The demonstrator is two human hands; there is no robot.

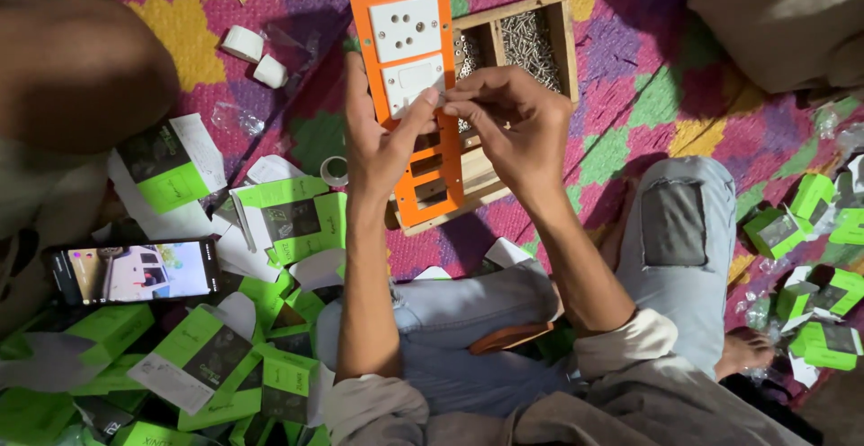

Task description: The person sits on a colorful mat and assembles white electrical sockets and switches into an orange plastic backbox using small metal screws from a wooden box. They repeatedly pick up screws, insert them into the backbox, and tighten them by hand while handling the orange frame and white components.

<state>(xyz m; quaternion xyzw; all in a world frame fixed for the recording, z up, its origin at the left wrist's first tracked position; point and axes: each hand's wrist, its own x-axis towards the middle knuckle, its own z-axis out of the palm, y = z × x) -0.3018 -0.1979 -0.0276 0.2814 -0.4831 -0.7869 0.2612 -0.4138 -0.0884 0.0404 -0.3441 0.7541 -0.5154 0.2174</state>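
Observation:
My left hand (pixel 378 135) holds an orange switch panel (pixel 407 59) upright from behind, its thumb pressed on the front. A white socket module (pixel 406 27) and a white switch module (pixel 409 79) are fitted in the panel's upper slots; the lower slots are open. My right hand (pixel 513 122) pinches a small metal screw (pixel 438 98) at the edge of the switch module, fingertips touching the left thumb.
A wooden tray (pixel 565 41) with compartments of screws lies behind the panel on a colourful mat (pixel 630 131). Green and white small boxes (pixel 288 216) are strewn left and right. A phone (pixel 135 272) with a lit screen lies at left. My jeans-clad legs (pixel 675 239) are crossed below.

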